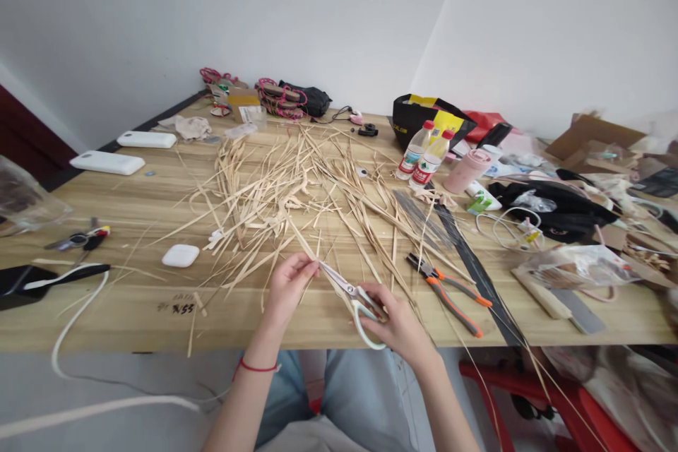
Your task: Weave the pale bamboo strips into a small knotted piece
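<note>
My right hand (389, 321) is closed round the handles of a pair of scissors (347, 288) with pale handles. The blades point up and left, their tips reaching the fingers of my left hand (290, 286). Those left fingers pinch a thin, flat straw-coloured strip (303, 237), which runs up and left toward a braided piece (289, 203) on the table. A large loose heap of similar strips (248, 187) spreads beyond both hands. Whether the blades are touching the strip is too small to tell.
Pliers (450, 293) with orange-grey handles lie right of the scissors. Two bottles (426, 164), a pink cup (467, 169) and a black-yellow bag (405, 120) stand behind. A white case (181, 256) and keys (85, 239) are on the left. The wooden table's (132, 325) front edge runs below my hands.
</note>
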